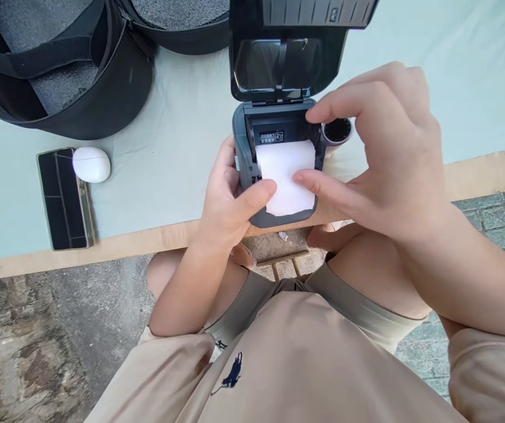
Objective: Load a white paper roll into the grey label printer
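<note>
A small dark label printer [258,220] lies at the table's front edge, its black lid [287,64] swung up and away from me. White paper [288,197] comes out of the compartment toward me and covers part of it; its roll is mostly hidden. My left hand [228,202] grips the printer's left side, thumb resting over the paper's left edge. Over the right side is my right hand [393,141], thumb touching the paper and index fingertip at the compartment's upper right rim. Those two fingers are spread apart; the others are curled.
Beside the printer, partly behind my right hand, stands a round dark-topped object [338,130]. A white computer mouse [91,164] rests against a phone [60,200] at left. An unzipped black case [120,100] with grey foam sits at the back left. My knees are under the table edge [124,247].
</note>
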A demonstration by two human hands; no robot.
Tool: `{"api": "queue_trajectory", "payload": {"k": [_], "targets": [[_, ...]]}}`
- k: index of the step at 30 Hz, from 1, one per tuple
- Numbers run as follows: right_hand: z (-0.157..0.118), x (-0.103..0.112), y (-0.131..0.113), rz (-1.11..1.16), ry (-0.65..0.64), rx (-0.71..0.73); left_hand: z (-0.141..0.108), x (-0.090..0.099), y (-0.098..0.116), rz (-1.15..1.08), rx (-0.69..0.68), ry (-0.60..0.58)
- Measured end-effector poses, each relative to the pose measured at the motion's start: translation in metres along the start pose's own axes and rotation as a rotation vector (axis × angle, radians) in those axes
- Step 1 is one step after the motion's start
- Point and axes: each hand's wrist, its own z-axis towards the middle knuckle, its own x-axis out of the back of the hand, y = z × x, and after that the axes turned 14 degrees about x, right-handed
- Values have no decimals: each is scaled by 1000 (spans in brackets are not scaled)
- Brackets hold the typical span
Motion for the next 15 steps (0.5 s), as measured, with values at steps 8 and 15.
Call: {"api": "queue_trajectory", "payload": {"k": [8,15], "targets": [[2,6,-1,45,-5,37,-3,-3,5,79,41,23],[1,3,-1,113,-43,-59,-3,0,4,97,17,-2]]}}
